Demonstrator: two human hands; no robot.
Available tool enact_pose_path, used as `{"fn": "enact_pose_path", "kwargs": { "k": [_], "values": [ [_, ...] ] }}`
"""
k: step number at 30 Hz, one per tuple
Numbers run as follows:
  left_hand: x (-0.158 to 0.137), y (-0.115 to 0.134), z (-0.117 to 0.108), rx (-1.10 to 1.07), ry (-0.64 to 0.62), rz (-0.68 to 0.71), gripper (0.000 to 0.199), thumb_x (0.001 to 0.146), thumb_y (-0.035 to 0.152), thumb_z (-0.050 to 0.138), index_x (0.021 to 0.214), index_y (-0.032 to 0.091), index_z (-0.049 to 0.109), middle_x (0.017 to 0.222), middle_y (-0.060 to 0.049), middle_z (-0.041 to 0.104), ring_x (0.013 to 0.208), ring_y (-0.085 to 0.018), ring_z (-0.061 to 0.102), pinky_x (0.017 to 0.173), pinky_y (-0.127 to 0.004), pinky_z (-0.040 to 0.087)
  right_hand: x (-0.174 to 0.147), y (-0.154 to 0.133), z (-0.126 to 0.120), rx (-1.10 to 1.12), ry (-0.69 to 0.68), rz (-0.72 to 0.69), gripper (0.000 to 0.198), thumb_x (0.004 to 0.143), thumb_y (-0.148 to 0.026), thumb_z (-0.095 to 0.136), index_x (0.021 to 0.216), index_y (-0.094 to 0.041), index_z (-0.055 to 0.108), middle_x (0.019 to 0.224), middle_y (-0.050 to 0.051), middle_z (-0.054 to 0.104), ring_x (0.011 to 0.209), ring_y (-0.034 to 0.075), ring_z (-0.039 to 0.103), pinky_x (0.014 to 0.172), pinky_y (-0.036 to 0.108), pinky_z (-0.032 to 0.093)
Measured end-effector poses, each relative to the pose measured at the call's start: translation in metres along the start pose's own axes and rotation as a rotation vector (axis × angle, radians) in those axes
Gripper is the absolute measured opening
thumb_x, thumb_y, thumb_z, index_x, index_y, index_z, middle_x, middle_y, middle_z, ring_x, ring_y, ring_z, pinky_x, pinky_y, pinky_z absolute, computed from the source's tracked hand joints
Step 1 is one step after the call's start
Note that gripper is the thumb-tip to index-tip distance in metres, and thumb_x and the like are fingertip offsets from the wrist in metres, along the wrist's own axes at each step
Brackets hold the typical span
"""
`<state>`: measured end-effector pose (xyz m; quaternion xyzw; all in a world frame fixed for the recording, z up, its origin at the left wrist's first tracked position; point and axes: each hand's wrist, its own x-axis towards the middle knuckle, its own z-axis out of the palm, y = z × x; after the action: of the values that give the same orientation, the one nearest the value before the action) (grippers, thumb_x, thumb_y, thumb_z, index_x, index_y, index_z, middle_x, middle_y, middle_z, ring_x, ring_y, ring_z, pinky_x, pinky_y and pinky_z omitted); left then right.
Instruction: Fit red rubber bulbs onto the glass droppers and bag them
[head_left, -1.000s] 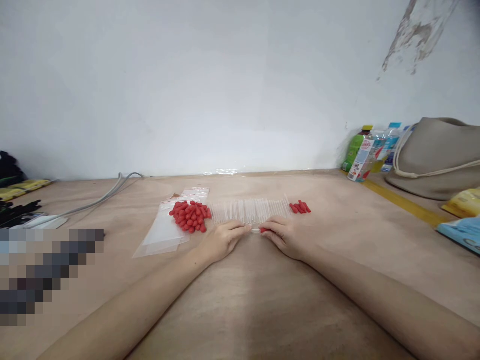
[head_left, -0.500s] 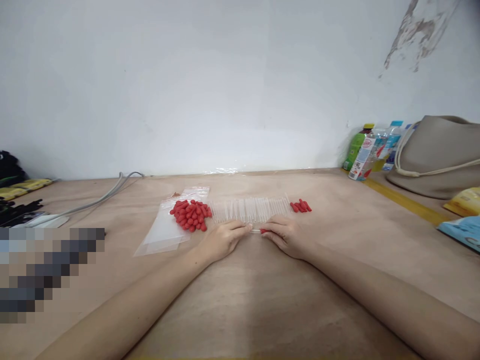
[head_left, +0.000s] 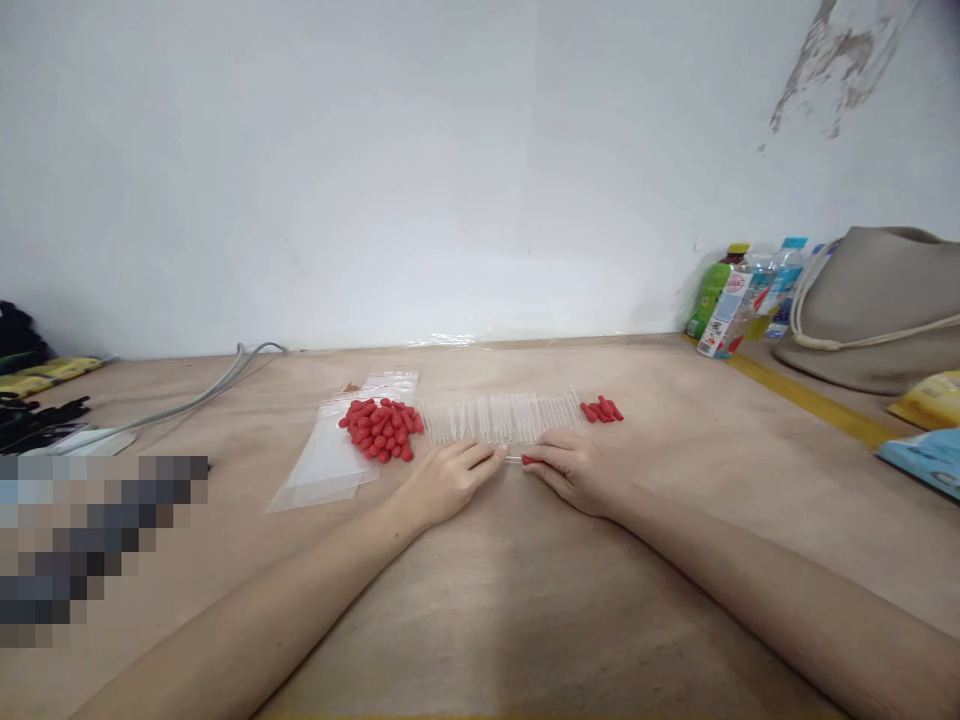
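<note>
My left hand (head_left: 463, 472) is closed on one end of a clear thin dropper tube (head_left: 513, 460), most of it hidden by the fingers. At the tube's other end my right hand (head_left: 571, 470) pinches a red rubber dropper bulb (head_left: 528, 461), its tip just showing. Whether the tube sits inside the bulb cannot be made out. Right behind both hands lies a row of clear dropper tubes (head_left: 495, 415). A heap of red rubber bulbs (head_left: 382, 430) is left of the row, and several red bulbs (head_left: 601, 410) lie at its right end.
Clear plastic zip bags (head_left: 319, 470) lie under the left heap. A grey cable (head_left: 202, 395) runs across the table at left. Drink bottles (head_left: 724, 300), a grey bag (head_left: 877, 310) and a blue packet (head_left: 922, 462) stand or lie at right. A white wall (head_left: 450, 180) rises behind.
Both hands stay almost where they were, with the tube and bulb still between them. Only a slight shift of the fingers shows.
</note>
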<state>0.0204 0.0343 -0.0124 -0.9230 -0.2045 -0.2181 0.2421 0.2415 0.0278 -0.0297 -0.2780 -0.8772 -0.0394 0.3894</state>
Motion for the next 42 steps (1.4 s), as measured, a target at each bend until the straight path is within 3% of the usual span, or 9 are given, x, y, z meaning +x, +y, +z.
{"fn": "enact_pose_path", "kwargs": {
  "k": [8,15,22,37,42],
  "values": [
    [0.0,-0.002,0.003,-0.067,0.07,-0.009,0.027,0.087,0.009,0.035,0.108,0.013,0.051,0.088,-0.007,0.062,0.075,-0.015,0.057,0.065,-0.027,0.05,-0.001,-0.001,0.003,-0.097,0.053,-0.045,0.018,0.084,-0.023,0.046,0.081,-0.016,0.062,0.066,0.005,0.057,0.064,0.014,0.05,0.06,0.027,0.042],
    [-0.003,-0.003,0.006,-0.132,0.07,-0.061,0.029,0.086,0.009,0.034,0.108,0.014,0.052,0.089,-0.008,0.062,0.078,-0.015,0.058,0.067,-0.028,0.051,0.001,0.001,0.002,0.035,0.072,0.094,0.017,0.083,-0.024,0.049,0.085,-0.017,0.064,0.071,0.005,0.061,0.064,0.013,0.053,0.059,0.027,0.044],
    [-0.002,-0.001,0.005,-0.266,0.042,-0.228,0.028,0.086,0.014,0.038,0.109,0.015,0.053,0.09,-0.008,0.06,0.077,-0.015,0.059,0.067,-0.027,0.051,0.006,0.002,-0.001,0.208,0.106,0.261,0.014,0.08,-0.025,0.053,0.083,-0.02,0.065,0.074,0.003,0.063,0.069,0.013,0.057,0.063,0.026,0.047],
    [-0.002,-0.001,0.008,-0.256,0.056,-0.238,0.027,0.087,0.017,0.038,0.11,0.015,0.052,0.091,-0.009,0.061,0.079,-0.016,0.06,0.067,-0.028,0.052,0.008,-0.007,-0.004,0.122,0.098,0.243,0.016,0.081,-0.027,0.051,0.08,-0.018,0.064,0.069,0.004,0.062,0.062,0.012,0.055,0.057,0.024,0.046],
    [-0.001,0.0,0.006,-0.199,0.077,-0.193,0.027,0.086,0.016,0.037,0.108,0.014,0.053,0.089,-0.008,0.062,0.077,-0.016,0.061,0.067,-0.028,0.052,0.007,-0.009,0.001,0.145,0.136,0.332,0.017,0.08,-0.029,0.052,0.078,-0.018,0.065,0.067,0.003,0.063,0.059,0.012,0.055,0.055,0.025,0.045]
  ]
}}
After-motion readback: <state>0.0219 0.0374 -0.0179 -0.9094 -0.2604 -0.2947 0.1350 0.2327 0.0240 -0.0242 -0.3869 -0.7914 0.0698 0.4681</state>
